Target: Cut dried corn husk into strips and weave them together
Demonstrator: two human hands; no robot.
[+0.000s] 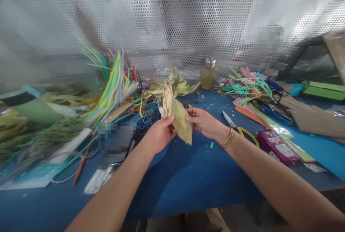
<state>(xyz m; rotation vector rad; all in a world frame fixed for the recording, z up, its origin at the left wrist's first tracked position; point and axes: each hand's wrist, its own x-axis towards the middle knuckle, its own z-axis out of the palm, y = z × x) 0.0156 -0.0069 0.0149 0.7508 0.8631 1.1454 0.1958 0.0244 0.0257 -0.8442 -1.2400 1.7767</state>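
Pinching, at frame centre, an olive-yellow, papery, leaf-shaped sheet point(182, 122): left hand point(161, 134) on its left edge, right hand point(203, 120) on its right edge. Thumbs on near face, fingers curled behind; cannot tell exact finger placement there. Probably dry and brittle, so could split between the two pinches if pulled unevenly. Could also slip or lose shape with too light a grip. Just above left thumb: crumpled, cream-coloured papery strips point(167, 99), bunched against the sheet's upper left; could work loose, with no finger visibly clamped over the top.

Pose: hands close together, either side of the sheet, apparently raised above matte blue tabletop point(188, 178). Palms turned roughly inward. Forearms angled in from lower left and lower right, converging at centre. Gold chain bracelet point(228, 138) on right wrist; could snag on fibres if brushed across.

Further out, left of centre: tangled dark-blue cord point(142, 124); could hook a trailing strip. Upper centre, behind: loose yellow-green, dried leafy pieces point(185, 87), near enough for accidental dragging. Right of centre, near right wrist: silver-bladed, yellow-handled scissors point(229, 119), pointing upper left; could scratch or get knocked during a careless rightward sweep.
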